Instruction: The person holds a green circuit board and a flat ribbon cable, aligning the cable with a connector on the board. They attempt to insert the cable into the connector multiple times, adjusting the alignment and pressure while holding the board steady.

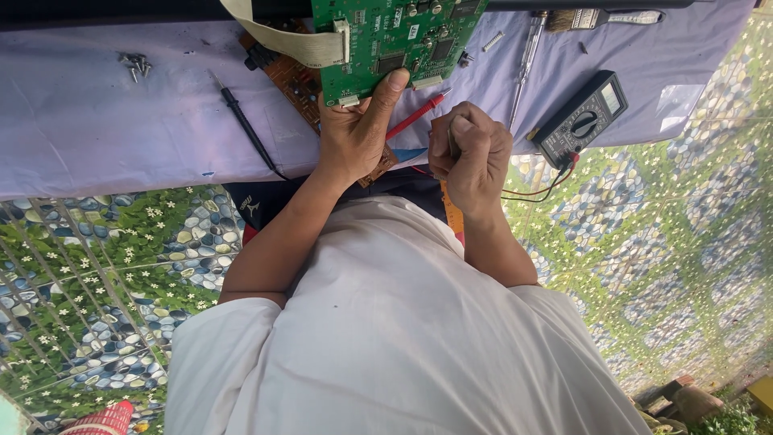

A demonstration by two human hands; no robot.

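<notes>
Holding the green circuit board (386, 40) by its near edge, the left hand (354, 133) is clamped on it, thumb on top, fingers under, w/ a brown board (294, 80) partly beneath and a grey ribbon cable (298, 44) running off its left side. Board sits at the far edge of the purple-covered table (97, 121). Right hand (475, 153) is closed in a fist round the red probe (415, 117), tip aimed toward the board's lower edge near the thumb; can't tell if the tip touches, it's hidden by the hand. A thin yellowish strip, maybe a ruler (453, 209), pokes out below that fist.

Black probe (245, 125) lies loose on the table to the left, apart from both hands. Multimeter (584, 117) rests right of the fist, red and black leads plugged in. Loose screws (135, 64) far left; screwdriver (527, 56) and brush (600, 18) at the far side.

To do this well, I'd judge: keep the board steady w/ the left grip, set the red tip on one pad only, and keep the meter dial in sight.
</notes>
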